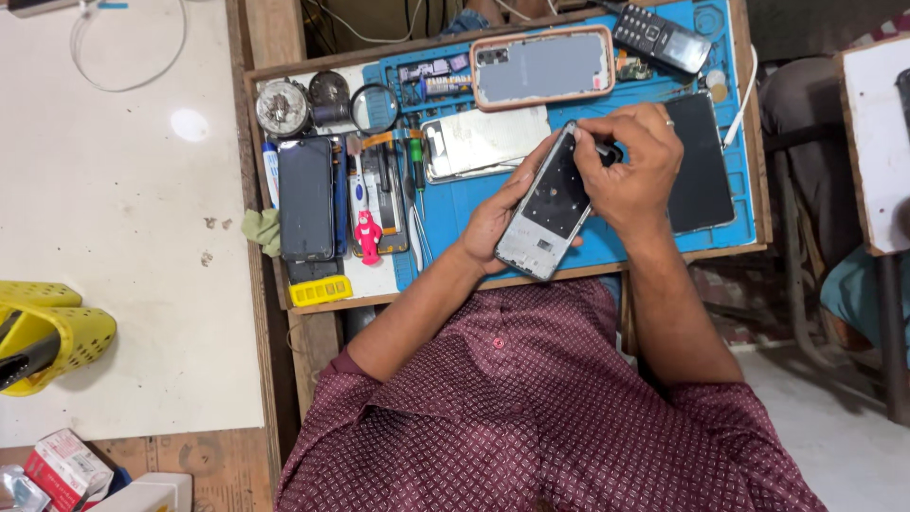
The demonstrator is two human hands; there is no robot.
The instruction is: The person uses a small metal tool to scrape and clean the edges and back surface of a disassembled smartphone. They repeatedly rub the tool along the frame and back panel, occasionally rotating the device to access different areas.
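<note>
My left hand [495, 216] cradles an opened phone frame [550, 210] from below, tilted over the blue repair mat [445, 204]. The frame is silver with a dark inner plate. My right hand [630, 163] is pinched on a small dark tool [607, 152] and presses it at the frame's upper end. Just beyond the hands lies a silver back cover [483, 140] on the mat.
A phone in a pink case [542, 66], a keypad phone [661, 40] and a dark screen panel [701, 166] lie on the mat. At left sit a black phone [306, 197], magnifier [374, 108], screwdrivers [414, 175] and a red figure [367, 235]. A yellow basket [47, 334] sits far left.
</note>
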